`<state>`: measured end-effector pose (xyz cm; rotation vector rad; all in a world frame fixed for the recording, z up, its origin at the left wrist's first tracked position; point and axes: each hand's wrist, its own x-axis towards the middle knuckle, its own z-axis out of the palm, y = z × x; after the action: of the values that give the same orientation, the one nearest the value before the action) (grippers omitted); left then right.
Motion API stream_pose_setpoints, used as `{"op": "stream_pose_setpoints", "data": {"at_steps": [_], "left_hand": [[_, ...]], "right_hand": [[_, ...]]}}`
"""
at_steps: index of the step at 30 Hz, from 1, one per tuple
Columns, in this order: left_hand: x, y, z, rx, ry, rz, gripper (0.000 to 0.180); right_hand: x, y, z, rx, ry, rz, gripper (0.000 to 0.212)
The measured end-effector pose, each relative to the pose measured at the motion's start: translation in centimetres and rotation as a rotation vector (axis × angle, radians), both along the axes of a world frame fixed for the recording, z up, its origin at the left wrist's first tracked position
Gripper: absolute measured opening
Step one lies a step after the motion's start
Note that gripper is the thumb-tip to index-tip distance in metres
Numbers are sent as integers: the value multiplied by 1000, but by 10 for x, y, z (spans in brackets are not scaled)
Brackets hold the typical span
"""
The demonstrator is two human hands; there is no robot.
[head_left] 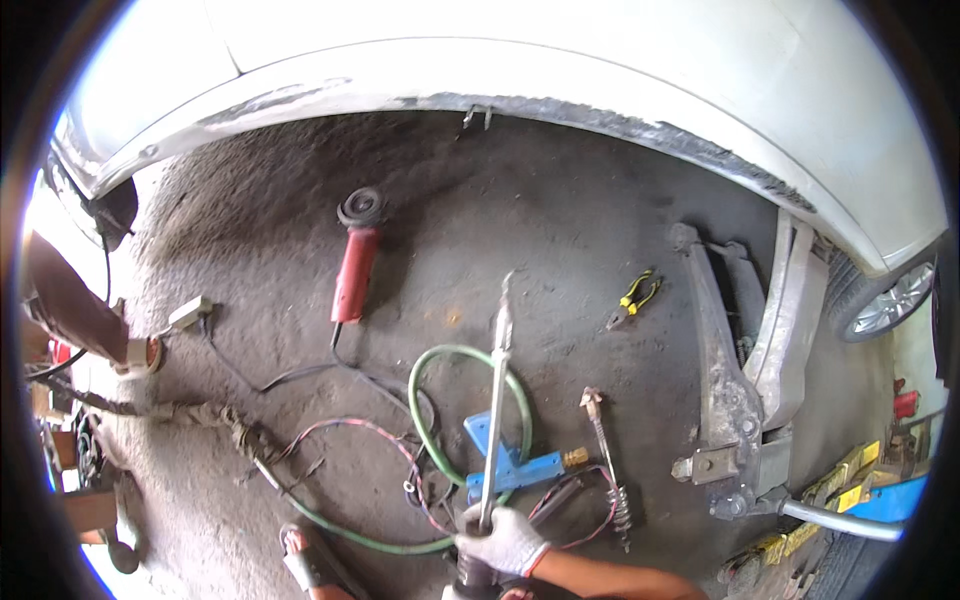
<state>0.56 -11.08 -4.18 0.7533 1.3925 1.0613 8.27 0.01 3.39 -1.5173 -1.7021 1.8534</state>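
Head view: the gloved right hand (503, 541) is wrapped around the metal rod (494, 430), whose long axis runs away toward the car sill (450, 75) at the far edge of the floor (570, 210).

- Blown-out white light along the left rim, suggesting daylight from that side.
- White car body (560, 60) bright, its upper part nearly featureless.
- Concrete floor (570, 200) dimmer, darkest in soft shadow below the sill.
- Pale sheen along the metal rod (494, 430).
- Centre reasonably sharp; edges softer.
- Fisheye bends the car's lower edge; black corners, bluish fringing.
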Motion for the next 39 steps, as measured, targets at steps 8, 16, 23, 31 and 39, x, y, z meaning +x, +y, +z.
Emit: {"op": "stream_pose_setpoints", "data": {"at_steps": [8,16,23,31,39], "left_hand": [[-34,-64,8,-205,569,-768,40],[-153,63,36,34,907,-931,28],[-182,101,30,274,1401,-632,31],[-215,145,51,182,1377,-1292,34],[-329,266,263,101,1005,-419,29]], "right_hand": [[-1,6,-4,-69,141,-171,31],[108,16,34,254,-139,-319,23],[174,-28,48,299,-409,-345,26],[176,-73,40,135,-436,-247,31],[176,-78,18,208,-600,-282,34]]}}
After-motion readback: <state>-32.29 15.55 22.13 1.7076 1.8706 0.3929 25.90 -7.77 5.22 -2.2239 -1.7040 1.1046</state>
